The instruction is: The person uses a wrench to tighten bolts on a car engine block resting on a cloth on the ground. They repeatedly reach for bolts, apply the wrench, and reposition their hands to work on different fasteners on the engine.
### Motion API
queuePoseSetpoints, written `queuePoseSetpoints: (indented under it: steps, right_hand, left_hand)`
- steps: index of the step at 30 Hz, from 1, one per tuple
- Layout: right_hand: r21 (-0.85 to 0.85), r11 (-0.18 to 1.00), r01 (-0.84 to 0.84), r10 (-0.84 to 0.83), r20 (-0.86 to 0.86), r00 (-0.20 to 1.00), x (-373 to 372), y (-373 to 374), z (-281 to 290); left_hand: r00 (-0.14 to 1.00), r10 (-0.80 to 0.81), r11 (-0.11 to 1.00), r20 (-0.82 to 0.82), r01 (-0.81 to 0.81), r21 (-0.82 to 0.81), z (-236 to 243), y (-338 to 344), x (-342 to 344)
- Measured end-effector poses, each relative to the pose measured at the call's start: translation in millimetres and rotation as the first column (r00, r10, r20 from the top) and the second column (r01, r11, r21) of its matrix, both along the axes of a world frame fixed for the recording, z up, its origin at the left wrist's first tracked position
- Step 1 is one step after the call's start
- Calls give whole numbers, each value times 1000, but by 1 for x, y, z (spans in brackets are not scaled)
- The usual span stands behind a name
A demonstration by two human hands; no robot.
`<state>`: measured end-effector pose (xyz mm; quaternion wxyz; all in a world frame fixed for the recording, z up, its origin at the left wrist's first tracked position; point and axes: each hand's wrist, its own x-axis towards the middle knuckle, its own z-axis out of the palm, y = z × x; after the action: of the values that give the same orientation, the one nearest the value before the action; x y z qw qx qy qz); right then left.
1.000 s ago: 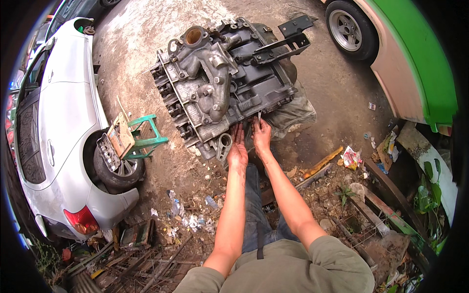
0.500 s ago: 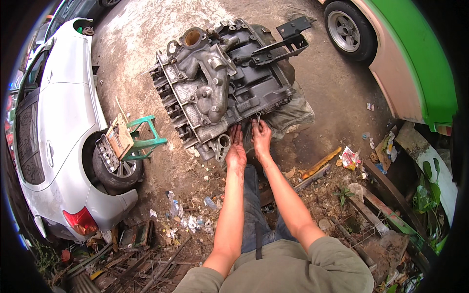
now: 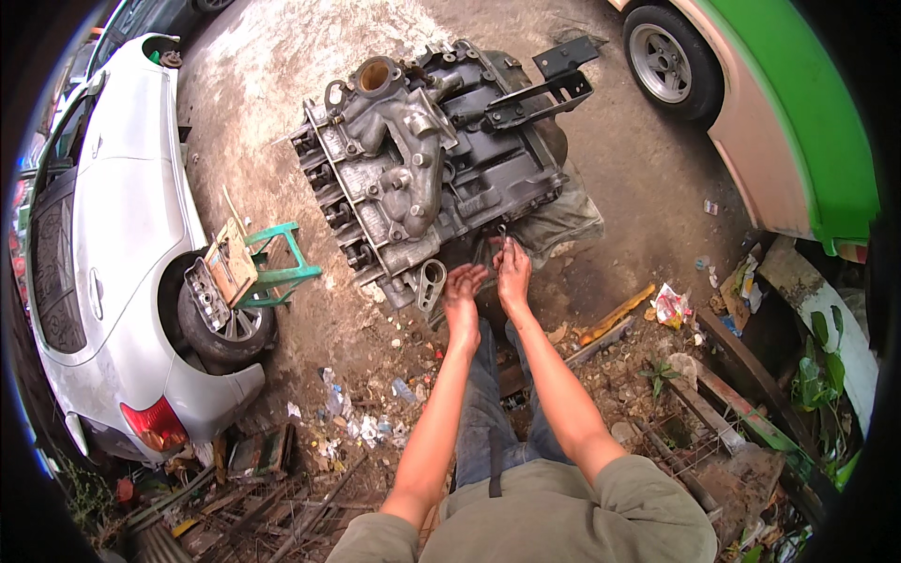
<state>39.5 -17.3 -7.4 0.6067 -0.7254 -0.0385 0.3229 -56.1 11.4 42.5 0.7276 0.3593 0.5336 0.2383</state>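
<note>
Start at the lower edge: see the olive shirt [image 3: 526, 516] and worn jeans [image 3: 493, 436], with both bare forearms [image 3: 568, 380] reaching up toward the engine [image 3: 526, 174]. Locate the left hand [image 3: 464, 298] at the near side of the engine: grip apart, fingers slightly curled, clear of the metal. Cannot tell of any small part hidden in the palm. Note the change here: half a second earlier, up at the engine's near edge; now, drawn back toward the body. Take this as probably leaving work at that edge to the right hand [image 3: 512, 272] alone.

Find the right hand just beside, little moved, with grip together on a small wrench [image 3: 503, 230]. Observe the ring end projecting past the fingertips toward the engine's near edge; cannot confirm contact with a fastener.

Next, locate the engine on the ground [image 3: 624, 174], with grey cloth [image 3: 574, 220] partly beneath. Identify a pale metal lug [image 3: 431, 281] near the left hand, a cast manifold [image 3: 419, 192] on top and a black bracket [image 3: 568, 61] at the far right corner.

Farther out, note a green stool [image 3: 282, 272] beside a silver car [image 3: 131, 216] at left, and a green-and-pink vehicle [image 3: 826, 113] at right.
</note>
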Motion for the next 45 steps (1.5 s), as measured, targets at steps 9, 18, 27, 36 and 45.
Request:
queuePoseSetpoints:
  steps: [9,18,27,36,45]
  right_hand:
    - [136,991,-5,19,-100,995,-4,-19,4]
    - [178,967,183,-161,-130,978,-27,2,-9]
    - [97,955,281,-294,167,941,-42,22,-15]
    - [242,932,268,-281,21,959,-38,28,-32]
    - [309,896,318,-301,-101,948,-27,34,-40]
  left_hand:
    - [808,-493,628,-323,588,510,112,31,11]
    - [687,4,-112,-726,722,683,120,105,0]
    - [684,-9,-39,-729,728,684,108,112,8]
    - [660,-9,-61,-751,750,659,108,113,9]
    - [659,-84,-112,-748,739,664,117,115,4]
